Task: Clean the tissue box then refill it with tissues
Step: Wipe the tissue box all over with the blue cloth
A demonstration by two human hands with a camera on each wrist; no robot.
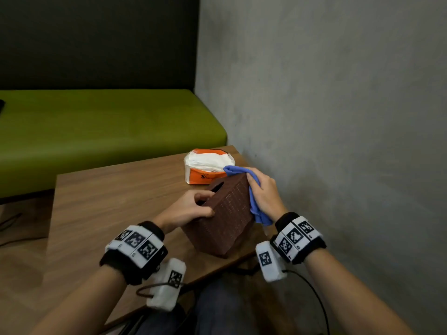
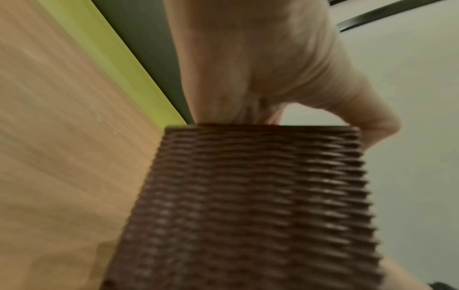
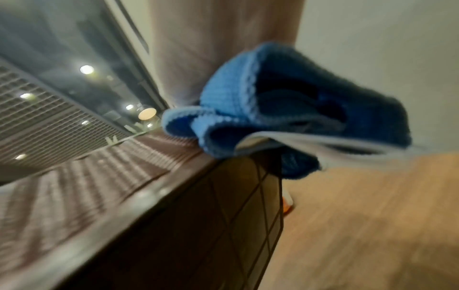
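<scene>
A brown woven tissue box (image 1: 227, 213) stands tilted on one edge on the wooden table (image 1: 101, 201). My left hand (image 1: 191, 209) grips its near upper end, fingers curled at the slot. My right hand (image 1: 262, 192) holds a blue cloth (image 1: 254, 201) against the box's right side and far top corner. Behind the box lies an orange pack of white tissues (image 1: 208, 169), torn open on top. The left wrist view shows the box's woven face (image 2: 248, 206) under my hand (image 2: 261, 68). In the right wrist view the cloth (image 3: 273, 109) bunches over the box's edge (image 3: 174, 186).
A grey wall (image 1: 338, 117) runs close along the table's right side. A green bench (image 1: 96, 126) stands beyond the table's far edge. The table's near edge is just below my wrists, with cables (image 1: 312, 293) hanging from the wrist cameras.
</scene>
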